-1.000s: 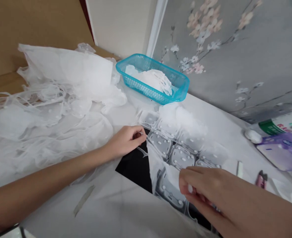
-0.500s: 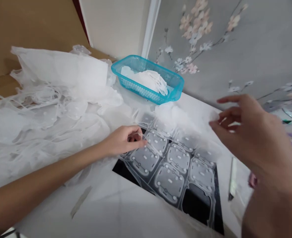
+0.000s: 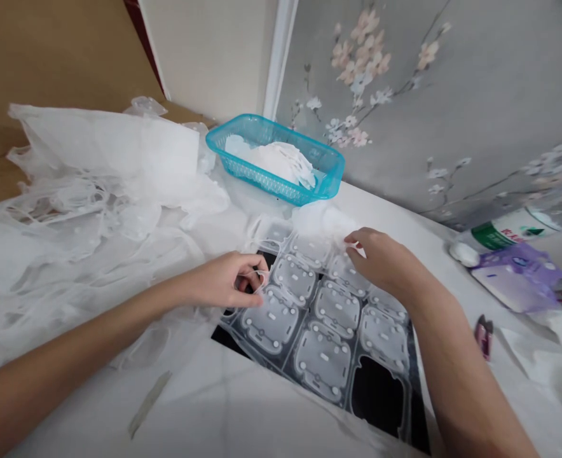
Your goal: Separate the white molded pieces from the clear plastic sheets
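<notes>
A sheet of clear molded film (image 3: 335,307) with rounded-square outlines lies on a black board (image 3: 379,394). One outline at its front right is an open gap showing black. My left hand (image 3: 231,280) is closed at the sheet's left edge, its curled fingers around a thin clear plastic strand. My right hand (image 3: 374,254) is over the sheet's back right, thumb and fingers pinched together. Its fingertips are at the edge of a small pile of translucent white pieces (image 3: 316,219); what they hold, if anything, is too small to make out.
Behind the sheet stands a blue plastic basket (image 3: 276,191) with white pieces in it. A large heap of clear film scraps (image 3: 81,248) covers the left side. At right are a purple packet (image 3: 519,273), a bottle with a green label (image 3: 505,232) and a small dark-red tool (image 3: 484,337).
My right hand has moved left and away from me, down to the white pile; the translucent piece at its fingertips is no longer distinct. My left hand stays closed at the sheet's left edge.
</notes>
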Tool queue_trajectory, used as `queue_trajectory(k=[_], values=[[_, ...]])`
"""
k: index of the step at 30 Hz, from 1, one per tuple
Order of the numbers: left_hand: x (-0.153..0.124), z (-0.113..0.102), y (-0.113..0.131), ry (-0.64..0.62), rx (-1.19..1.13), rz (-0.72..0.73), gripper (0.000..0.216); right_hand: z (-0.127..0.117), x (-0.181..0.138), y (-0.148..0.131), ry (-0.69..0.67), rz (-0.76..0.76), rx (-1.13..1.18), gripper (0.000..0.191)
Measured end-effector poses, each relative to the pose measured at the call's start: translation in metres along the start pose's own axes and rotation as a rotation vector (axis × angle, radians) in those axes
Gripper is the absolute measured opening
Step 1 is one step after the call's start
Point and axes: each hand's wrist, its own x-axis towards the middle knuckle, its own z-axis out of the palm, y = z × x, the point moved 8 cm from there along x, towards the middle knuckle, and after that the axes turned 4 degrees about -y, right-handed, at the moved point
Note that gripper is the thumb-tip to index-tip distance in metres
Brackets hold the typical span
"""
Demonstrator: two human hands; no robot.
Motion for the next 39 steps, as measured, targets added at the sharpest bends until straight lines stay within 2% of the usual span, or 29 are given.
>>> queue_trajectory(k=[3,4,6,8,10,12,15,18,22,25,28,32,39], values=[[-0.002,0.0,0.006,-0.043,0.035,0.036,0.016,-0.024,-0.008,-0.019,0.236,-0.08,0.088,0.021],[-0.003,-0.001,0.009,-0.043,0.067,0.058,0.015,-0.029,-0.01,-0.027,0.276,-0.133,0.148,0.02],[-0.004,-0.003,0.014,-0.03,0.135,0.096,0.018,-0.026,-0.012,-0.046,0.199,-0.255,0.253,0.015],[-0.005,-0.004,0.013,-0.021,0.144,0.088,0.024,-0.012,-0.013,-0.063,-0.008,-0.341,0.294,0.011],[-0.005,-0.005,0.007,0.002,0.061,0.036,0.027,0.002,-0.016,-0.072,-0.175,-0.353,0.283,0.01],[-0.004,-0.007,0.0,0.036,-0.039,-0.015,0.032,0.009,-0.02,-0.076,-0.246,-0.342,0.272,0.012],[-0.003,-0.003,-0.006,0.004,-0.084,-0.046,0.044,0.009,-0.027,-0.082,-0.259,-0.359,0.304,0.015],[-0.003,0.0,-0.003,-0.033,-0.044,0.0,0.045,0.009,-0.035,-0.091,-0.284,-0.405,0.344,0.014],[-0.006,0.001,0.006,-0.005,0.01,0.077,0.046,0.011,-0.039,-0.097,-0.299,-0.428,0.303,0.01],[-0.007,0.009,0.009,0.003,0.01,0.061,0.047,0.015,-0.039,-0.099,-0.321,-0.429,0.27,0.009],[-0.006,0.013,0.011,0.077,0.001,0.022,0.048,0.02,-0.039,-0.101,-0.362,-0.428,0.257,0.01],[-0.005,0.014,0.011,0.183,0.035,0.001,0.038,0.023,-0.039,-0.102,-0.366,-0.418,0.241,0.013],[-0.003,0.015,0.007,0.151,-0.042,0.042,0.026,0.02,-0.042,-0.106,-0.36,-0.417,0.198,0.018]])
